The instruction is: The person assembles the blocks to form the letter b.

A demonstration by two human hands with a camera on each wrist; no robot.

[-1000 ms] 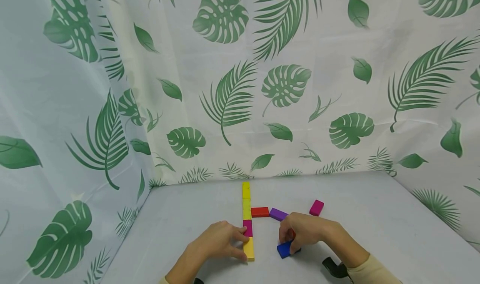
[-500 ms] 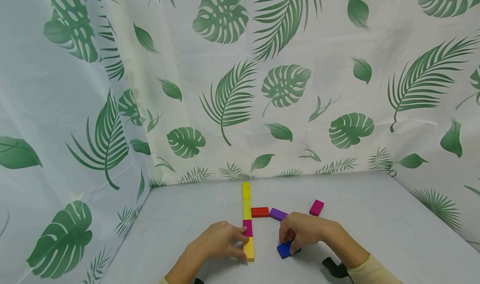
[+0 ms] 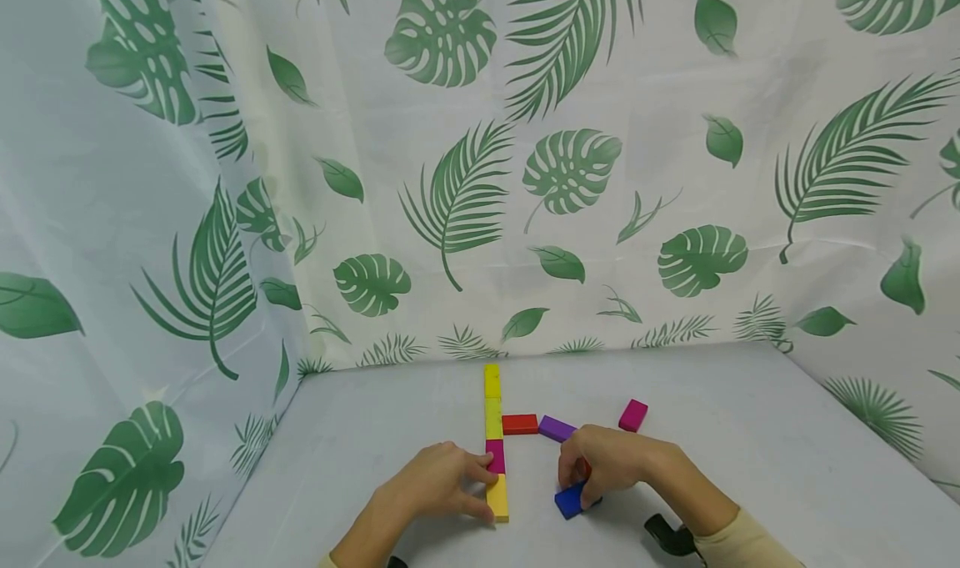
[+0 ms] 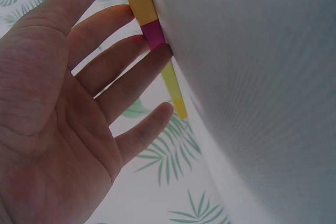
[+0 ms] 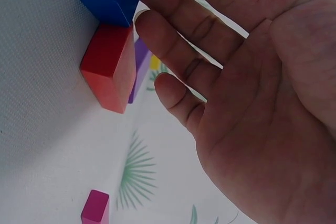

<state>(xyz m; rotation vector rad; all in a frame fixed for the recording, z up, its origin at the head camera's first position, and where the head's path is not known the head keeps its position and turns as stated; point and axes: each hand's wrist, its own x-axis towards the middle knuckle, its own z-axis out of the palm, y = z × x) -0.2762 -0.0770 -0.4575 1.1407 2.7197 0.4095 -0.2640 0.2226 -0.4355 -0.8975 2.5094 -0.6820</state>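
My left hand (image 3: 442, 480) lies at the left side of a straight row of blocks, its fingers stretched out and touching them. The thumb rests by the near end of the orange-yellow block (image 3: 499, 500), and fingertips reach the magenta block (image 3: 496, 449) beyond it. Two yellow blocks (image 3: 493, 418) continue the row. My right hand (image 3: 611, 459) pinches a blue block (image 3: 567, 500) on the table between thumb and fingers. Beside the blue block is a red-orange block (image 5: 107, 61), mostly hidden by the hand in the head view; a purple block (image 3: 557, 429) lies just past it.
A red block (image 3: 520, 424) runs from the yellow row toward the purple one. Farther right lies a loose magenta block (image 3: 633, 415). A white curtain (image 3: 600, 176) printed with green leaves stands behind the pale table (image 3: 750, 434). A black curved object (image 3: 670, 537) sits at the right wrist.
The blue block under my right fingers has shifted very slightly toward me. My left hand and the other blocks stay where they were.
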